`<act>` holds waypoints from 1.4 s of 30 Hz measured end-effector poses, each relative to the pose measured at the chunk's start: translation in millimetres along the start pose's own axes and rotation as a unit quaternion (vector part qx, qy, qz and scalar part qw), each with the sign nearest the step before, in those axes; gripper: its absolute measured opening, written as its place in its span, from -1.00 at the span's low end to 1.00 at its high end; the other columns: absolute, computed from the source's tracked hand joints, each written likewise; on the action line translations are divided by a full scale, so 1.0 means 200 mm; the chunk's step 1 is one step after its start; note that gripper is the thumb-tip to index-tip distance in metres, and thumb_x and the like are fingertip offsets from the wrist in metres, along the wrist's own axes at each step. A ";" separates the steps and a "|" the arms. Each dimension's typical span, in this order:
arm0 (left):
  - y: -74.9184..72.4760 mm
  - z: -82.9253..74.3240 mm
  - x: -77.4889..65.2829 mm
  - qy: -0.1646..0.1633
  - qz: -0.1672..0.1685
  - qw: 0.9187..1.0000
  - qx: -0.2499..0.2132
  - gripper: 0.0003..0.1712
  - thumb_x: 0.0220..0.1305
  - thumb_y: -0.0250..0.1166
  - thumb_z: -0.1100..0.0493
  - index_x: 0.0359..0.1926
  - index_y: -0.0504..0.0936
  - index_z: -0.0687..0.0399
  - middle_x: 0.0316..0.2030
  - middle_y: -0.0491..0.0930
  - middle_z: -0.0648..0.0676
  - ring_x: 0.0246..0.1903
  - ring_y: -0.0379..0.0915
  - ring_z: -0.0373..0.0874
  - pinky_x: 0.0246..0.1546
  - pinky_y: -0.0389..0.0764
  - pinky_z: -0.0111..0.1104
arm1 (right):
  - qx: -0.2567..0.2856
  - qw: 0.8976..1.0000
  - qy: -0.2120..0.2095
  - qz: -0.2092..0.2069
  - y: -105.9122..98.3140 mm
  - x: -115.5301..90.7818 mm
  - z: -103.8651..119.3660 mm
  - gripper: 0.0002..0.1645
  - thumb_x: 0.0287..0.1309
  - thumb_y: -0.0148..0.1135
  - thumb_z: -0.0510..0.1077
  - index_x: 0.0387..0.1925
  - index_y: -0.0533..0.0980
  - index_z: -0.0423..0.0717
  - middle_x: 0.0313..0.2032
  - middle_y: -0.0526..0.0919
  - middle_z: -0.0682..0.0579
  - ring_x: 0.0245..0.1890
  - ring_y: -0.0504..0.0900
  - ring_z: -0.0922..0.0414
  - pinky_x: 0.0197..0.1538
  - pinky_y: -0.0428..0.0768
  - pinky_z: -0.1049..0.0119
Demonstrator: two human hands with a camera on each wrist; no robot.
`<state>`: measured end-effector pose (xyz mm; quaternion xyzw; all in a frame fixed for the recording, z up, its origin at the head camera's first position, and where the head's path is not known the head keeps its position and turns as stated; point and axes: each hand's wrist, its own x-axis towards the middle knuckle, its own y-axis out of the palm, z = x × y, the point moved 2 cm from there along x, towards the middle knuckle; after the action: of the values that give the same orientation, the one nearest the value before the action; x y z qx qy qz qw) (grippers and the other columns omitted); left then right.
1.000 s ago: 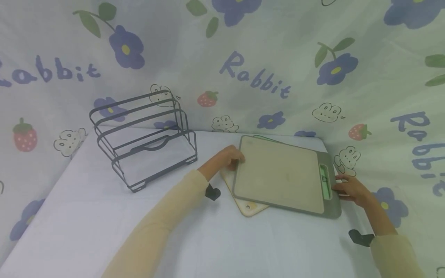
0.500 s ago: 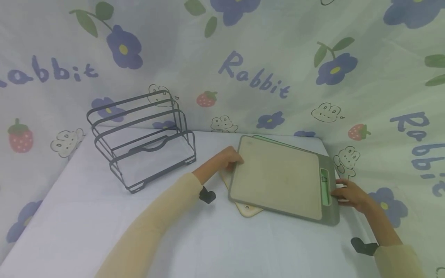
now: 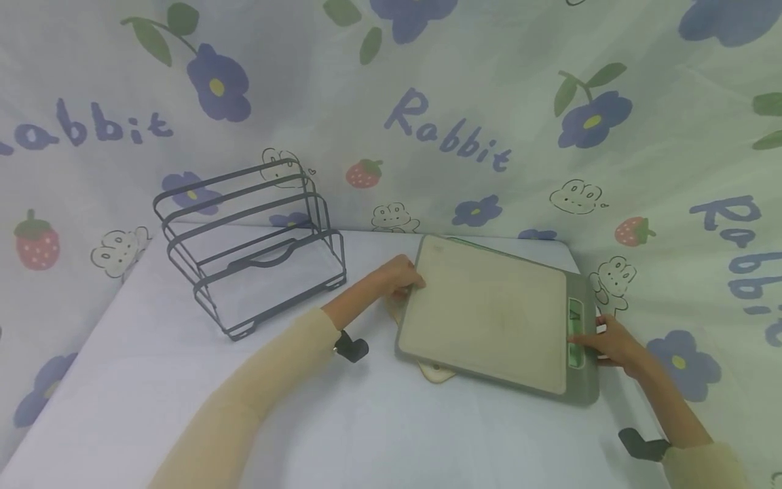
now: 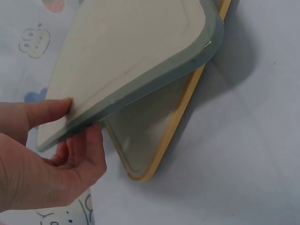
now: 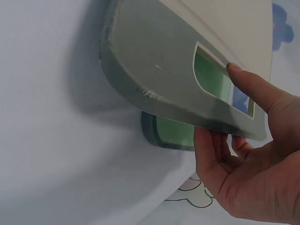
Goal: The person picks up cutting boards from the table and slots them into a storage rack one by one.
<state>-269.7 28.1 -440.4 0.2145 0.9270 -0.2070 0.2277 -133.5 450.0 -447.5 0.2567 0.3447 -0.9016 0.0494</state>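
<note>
A large beige cutting board with a grey-green border (image 3: 489, 312) is raised a little above the boards below it. My left hand (image 3: 400, 275) grips its left edge, thumb on top and fingers underneath, as the left wrist view shows. At the other end my right hand (image 3: 617, 343) holds the border beside the handle slot, thumb over the top and fingers below. Under it lies a board with a yellow rim (image 4: 161, 157), mostly covered. A green board (image 5: 176, 131) also shows beneath, seen partly through the slot.
On the left of the white table (image 3: 342, 421) stands a dark wire rack (image 3: 263, 251) with several upright loops. A curtain (image 3: 342, 102) printed with flowers, strawberries and rabbits hangs behind the table and along its right side.
The top cutting board has risen slightly and shifted toward me, covering more of the yellow-rimmed board. My right thumb has moved from the outer edge onto the board near the slot.
</note>
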 end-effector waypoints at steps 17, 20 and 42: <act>-0.13 -0.04 -0.19 0.062 -0.019 0.998 -0.005 -0.59 0.26 0.33 0.34 0.02 0.34 0.32 -0.05 0.46 0.26 -0.04 0.53 0.12 -0.10 0.71 -0.19 | -0.016 0.996 -0.057 -0.059 0.02 -0.13 0.14 -0.06 0.24 0.36 0.01 0.16 0.01 -0.58 -0.12 0.42 -0.43 -0.20 0.63 -0.13 -0.20 0.74 0.00; -0.16 -0.06 -0.23 0.078 -0.031 0.996 0.013 -0.57 0.27 0.33 0.31 0.05 0.34 0.31 -0.05 0.46 0.25 -0.04 0.53 0.10 -0.12 0.71 -0.20 | -0.019 0.995 -0.065 -0.073 0.01 -0.16 0.17 0.01 0.24 0.37 0.01 0.22 -0.04 -0.61 -0.13 0.41 -0.44 -0.22 0.62 -0.12 -0.23 0.75 0.04; -0.34 -0.20 -0.58 0.174 -0.113 0.977 0.047 -0.54 0.28 0.34 0.23 0.11 0.34 0.19 0.01 0.44 0.19 -0.11 0.50 0.06 -0.18 0.67 -0.21 | -0.058 0.970 -0.129 -0.198 -0.02 -0.34 0.46 0.06 0.23 0.37 0.11 0.32 -0.02 -0.49 -0.07 0.39 -0.41 -0.22 0.54 -0.17 -0.46 0.62 0.33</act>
<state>-223.7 -44.0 -329.6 0.1516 0.9599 -0.2341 0.0281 -115.3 386.6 -353.8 0.0614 0.4308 -0.8975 -0.0717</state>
